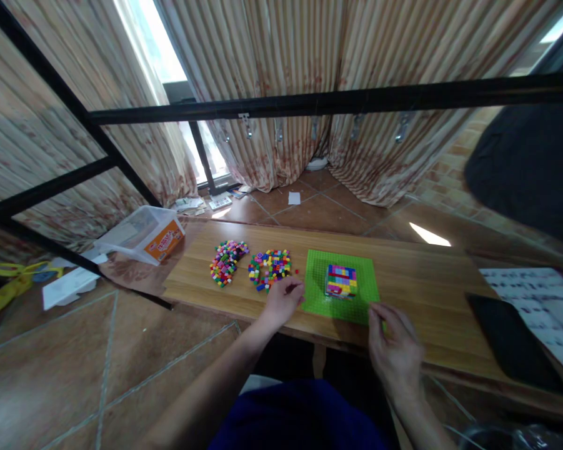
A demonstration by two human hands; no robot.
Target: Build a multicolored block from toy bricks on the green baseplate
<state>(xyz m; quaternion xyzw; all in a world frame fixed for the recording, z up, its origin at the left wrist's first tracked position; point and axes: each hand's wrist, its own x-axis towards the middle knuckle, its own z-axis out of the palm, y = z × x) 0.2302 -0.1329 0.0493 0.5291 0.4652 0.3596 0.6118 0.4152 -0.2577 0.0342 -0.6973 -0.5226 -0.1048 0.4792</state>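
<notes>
A green baseplate (pixel 367 281) lies on the wooden table (pixel 417 294), and a multicoloured block of small bricks (pixel 341 281) stands near its middle. My left hand (pixel 283 302) is at the baseplate's left edge, just below the nearer brick pile (pixel 281 264); its fingers are curled together, and anything between them is too small to make out. My right hand (pixel 393 344) is at the lower right corner of the baseplate, thumb and fingers pinched, with any held piece too small to tell. A second brick pile (pixel 225 265) lies farther left.
One small red brick (pixel 297 271) lies between pile and baseplate. A clear plastic box (pixel 145 234) with an orange label is beyond the table's left end. A dark tablet-like object (pixel 513 340) and printed sheets (pixel 534 300) are at the right. A black metal bar (pixel 281 106) crosses above.
</notes>
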